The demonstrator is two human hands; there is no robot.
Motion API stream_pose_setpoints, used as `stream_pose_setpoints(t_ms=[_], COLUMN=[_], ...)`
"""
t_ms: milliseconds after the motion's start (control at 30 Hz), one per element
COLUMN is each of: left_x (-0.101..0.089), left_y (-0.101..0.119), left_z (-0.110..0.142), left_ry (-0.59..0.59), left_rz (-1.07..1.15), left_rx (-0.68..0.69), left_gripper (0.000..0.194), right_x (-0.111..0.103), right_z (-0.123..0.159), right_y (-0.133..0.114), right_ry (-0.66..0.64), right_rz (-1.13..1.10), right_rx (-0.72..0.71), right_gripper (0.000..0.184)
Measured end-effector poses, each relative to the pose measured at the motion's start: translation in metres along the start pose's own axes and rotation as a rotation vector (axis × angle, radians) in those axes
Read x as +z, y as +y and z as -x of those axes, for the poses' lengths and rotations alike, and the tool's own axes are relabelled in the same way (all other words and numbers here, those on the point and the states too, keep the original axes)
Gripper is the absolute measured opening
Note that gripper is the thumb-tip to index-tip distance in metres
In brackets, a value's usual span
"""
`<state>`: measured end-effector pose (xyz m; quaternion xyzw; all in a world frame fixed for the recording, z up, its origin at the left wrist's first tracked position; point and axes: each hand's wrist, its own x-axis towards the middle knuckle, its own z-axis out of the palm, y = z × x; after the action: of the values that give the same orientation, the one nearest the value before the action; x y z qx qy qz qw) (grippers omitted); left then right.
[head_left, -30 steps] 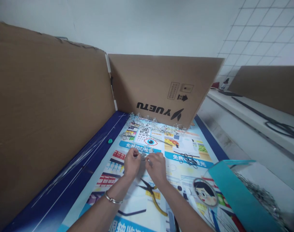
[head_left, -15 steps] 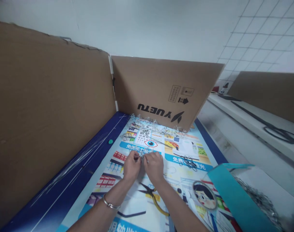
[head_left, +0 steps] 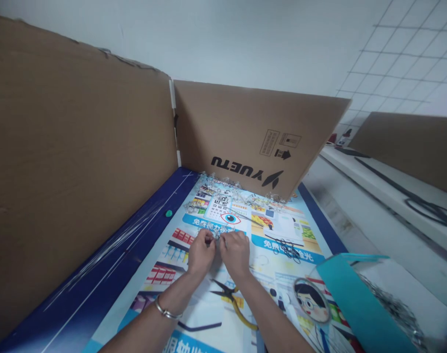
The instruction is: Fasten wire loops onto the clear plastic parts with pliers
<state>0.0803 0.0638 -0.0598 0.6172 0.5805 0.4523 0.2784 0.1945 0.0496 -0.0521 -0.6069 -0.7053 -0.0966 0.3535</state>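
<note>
My left hand (head_left: 201, 252) and my right hand (head_left: 235, 251) meet close together over the printed poster sheet (head_left: 208, 314). Both have curled, pinching fingers. Between the fingertips shows a small clear, glittery beaded piece (head_left: 216, 234), partly hidden by the fingers; its exact kind is too small to tell. Below the hands lie pliers (head_left: 241, 314) with a yellow handle and open dark jaws, partly covered by my right forearm. A tangle of black loops (head_left: 289, 250) rests on the sheet to the right of my right hand.
Clear beaded strands (head_left: 241, 193) lie along the base of the cardboard panel (head_left: 252, 127). Another cardboard wall (head_left: 79, 137) stands left. Thin wires (head_left: 113, 250) run along the blue left edge, near a green lump (head_left: 169, 214). A teal box (head_left: 359, 299) at right holds a metallic tangle (head_left: 392, 306).
The view has shifted slightly. Both hands keep nearly the same place and pinch, with only slight finger movement around the beaded piece.
</note>
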Motion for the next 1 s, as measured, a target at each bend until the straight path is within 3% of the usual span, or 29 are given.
stream_pose_setpoints(t_ms=[700,1000], left_x=[-0.0035,-0.0046], left_y=[0.0016,0.0006], left_z=[0.0025,0.0041], left_ry=[-0.059,-0.067], left_rz=[0.015,0.094], left_rx=[0.044,0.08], left_gripper=[0.006,0.021], right_x=[-0.0002,0.0003], right_z=[0.0003,0.001], right_y=[-0.003,-0.0019], right_ry=[-0.068,-0.097], right_rz=[0.008,-0.011], right_rx=[0.051,0.07], right_gripper=[0.012,0.012])
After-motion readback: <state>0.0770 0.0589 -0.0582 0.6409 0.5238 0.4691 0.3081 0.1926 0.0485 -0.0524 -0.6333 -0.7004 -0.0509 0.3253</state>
